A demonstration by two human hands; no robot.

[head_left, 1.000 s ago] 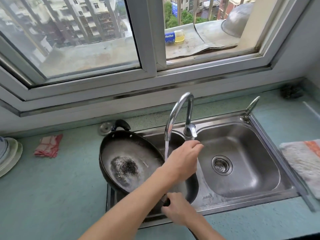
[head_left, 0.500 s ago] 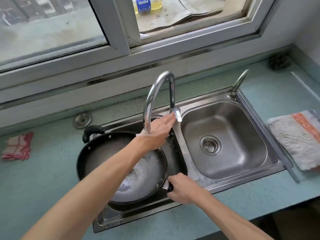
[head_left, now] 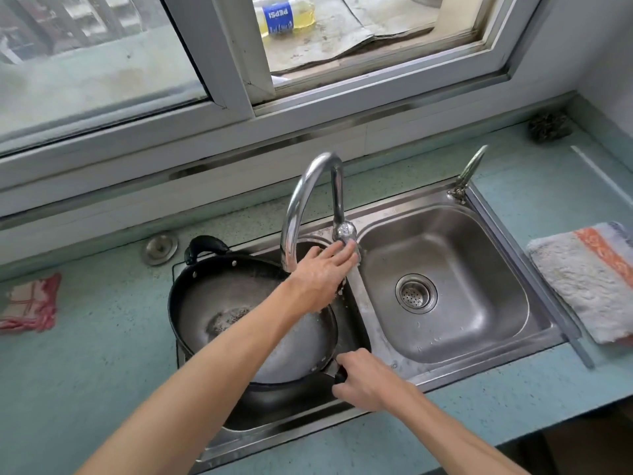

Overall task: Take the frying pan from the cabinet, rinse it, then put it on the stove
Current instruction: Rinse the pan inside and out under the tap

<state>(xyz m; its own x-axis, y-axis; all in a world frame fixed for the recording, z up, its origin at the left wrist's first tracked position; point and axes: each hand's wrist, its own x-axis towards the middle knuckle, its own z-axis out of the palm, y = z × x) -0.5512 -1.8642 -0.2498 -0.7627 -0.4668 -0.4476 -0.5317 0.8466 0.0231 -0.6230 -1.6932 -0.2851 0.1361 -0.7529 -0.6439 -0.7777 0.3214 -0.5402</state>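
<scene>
Over the left basin of the steel double sink (head_left: 479,364), your frying pan (head_left: 212,296) sits tilted, its rim leaning on the basin's front edge and its small black loop handle (head_left: 205,244) pointing toward the back wall. The pan's inside looks wet, with a dark speckled patch near its middle. Your right hand (head_left: 366,382) curls round the pan's long handle (head_left: 340,375) at the sink's front rim, so only a short black stub of it shows. Your left hand (head_left: 322,272) reaches across the pan with the fingers stretched out nearly straight, their tips touching the lever (head_left: 346,233) at the base of the curved faucet (head_left: 301,200); it grips nothing. At the left edge of the countertop (head_left: 85,371) lies a crumpled red checked cloth (head_left: 29,303), and a round metal cap (head_left: 160,248) sits near the sink's back left corner. Toward the right edge a pale towel (head_left: 582,279) with an orange stripe lies flat, and a dark scourer (head_left: 549,126) rests in the back right corner.
</scene>
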